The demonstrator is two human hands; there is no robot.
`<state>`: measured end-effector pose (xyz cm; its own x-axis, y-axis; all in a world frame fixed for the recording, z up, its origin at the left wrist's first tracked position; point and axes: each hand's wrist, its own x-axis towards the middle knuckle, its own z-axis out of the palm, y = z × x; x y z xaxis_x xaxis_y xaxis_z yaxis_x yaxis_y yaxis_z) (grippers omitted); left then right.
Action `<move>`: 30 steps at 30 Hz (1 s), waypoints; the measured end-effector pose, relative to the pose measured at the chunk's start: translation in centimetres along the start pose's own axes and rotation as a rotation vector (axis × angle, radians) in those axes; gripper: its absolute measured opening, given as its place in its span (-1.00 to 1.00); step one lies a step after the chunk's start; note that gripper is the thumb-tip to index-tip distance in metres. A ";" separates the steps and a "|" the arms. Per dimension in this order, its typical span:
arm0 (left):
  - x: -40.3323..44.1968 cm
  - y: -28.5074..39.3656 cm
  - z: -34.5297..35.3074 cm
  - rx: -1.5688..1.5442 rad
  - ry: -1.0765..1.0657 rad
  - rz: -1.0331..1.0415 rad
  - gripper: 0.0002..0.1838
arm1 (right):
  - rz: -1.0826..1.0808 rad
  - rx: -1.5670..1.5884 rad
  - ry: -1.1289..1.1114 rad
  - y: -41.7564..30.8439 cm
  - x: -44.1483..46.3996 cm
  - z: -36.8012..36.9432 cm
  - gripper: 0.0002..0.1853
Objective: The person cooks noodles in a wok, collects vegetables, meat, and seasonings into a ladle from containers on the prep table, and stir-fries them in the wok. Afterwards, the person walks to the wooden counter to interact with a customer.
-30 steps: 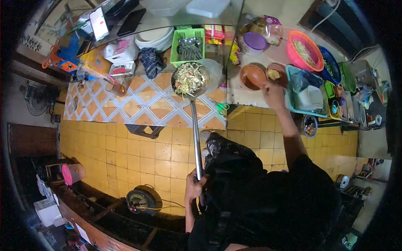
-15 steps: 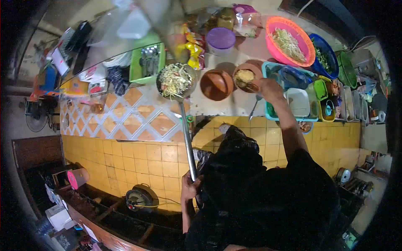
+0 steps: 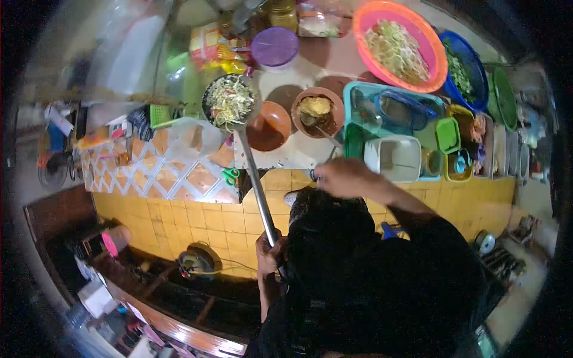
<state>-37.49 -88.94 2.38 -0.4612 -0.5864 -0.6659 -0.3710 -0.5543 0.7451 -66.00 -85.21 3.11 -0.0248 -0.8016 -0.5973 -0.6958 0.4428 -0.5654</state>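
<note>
One long ladle [image 3: 254,179] and an orange-rimmed basin [image 3: 440,51] both hold pale shreds [image 3: 231,103]

Ahead of the grip of the left hand [image 3: 271,253], the ladle [image 3: 255,179] carries food [image 3: 230,106]. Before the right hand [image 3: 346,178], leftward, I see two bowls [image 3: 268,128]; rightward, one tray [image 3: 348,104] with a container [image 3: 372,161] inside.

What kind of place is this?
Probably a kitchen, perhaps an eatery's: a long-handled ladle holding shredded food, a pink basin with pale shreds, and a brown bowl of yellowish food.
</note>
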 end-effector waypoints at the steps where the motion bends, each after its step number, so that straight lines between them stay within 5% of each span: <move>1: -0.4 -0.3 0.4 -0.089 -0.001 0.015 -0.82 | -0.047 -0.058 -0.088 -1.2 0.7 2.0 -0.76; 3: -1.5 -0.7 1.4 -0.211 0.030 0.014 -0.82 | -0.280 -0.091 -0.162 -2.3 1.0 4.8 -0.69; 11: -8.3 -7.8 4.2 -0.361 0.348 0.085 -0.83 | -0.657 -0.398 -0.397 -4.0 3.2 9.2 -0.74; 14: -14.2 -11.0 6.5 -0.329 0.546 0.032 -0.78 | -0.724 -0.650 -0.552 -7.2 3.6 11.3 -0.67; 17: -17.1 -18.6 11.5 -0.337 0.905 0.247 -0.74 | -1.002 -0.905 -0.483 -9.6 2.3 15.8 -0.59; 18: -18.8 -21.0 13.7 -0.323 1.011 0.305 -0.75 | -0.903 -1.019 -0.653 -12.2 0.2 17.7 -0.55; 22: -24.9 -24.1 20.1 -0.580 1.209 0.225 -0.78 | -1.178 -1.217 -0.800 -13.7 0.1 28.0 -0.56; 24: -27.8 -25.5 24.3 -0.978 1.265 0.283 -0.81 | -1.317 -1.286 -0.872 -14.0 -4.0 33.2 -0.56; 26: -29.4 -25.5 27.1 -1.118 1.349 0.287 -0.83 | -1.394 -1.824 -1.115 -16.5 -10.0 38.3 -0.57; 28: -29.8 -27.2 29.8 -1.204 1.528 0.276 -0.81 | -1.595 -1.339 -1.311 -15.4 -11.2 42.6 -0.57; 30: -30.0 -28.8 32.1 -1.250 1.581 0.222 -0.83 | -1.555 -1.377 -1.388 -14.3 -13.4 49.4 -0.57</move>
<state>-38.84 -36.45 2.14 0.8138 -0.2041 -0.5441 0.5500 -0.0316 0.8346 -20.30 -60.94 -8.87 0.5649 0.6639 -0.4901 0.3568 -0.7320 -0.5803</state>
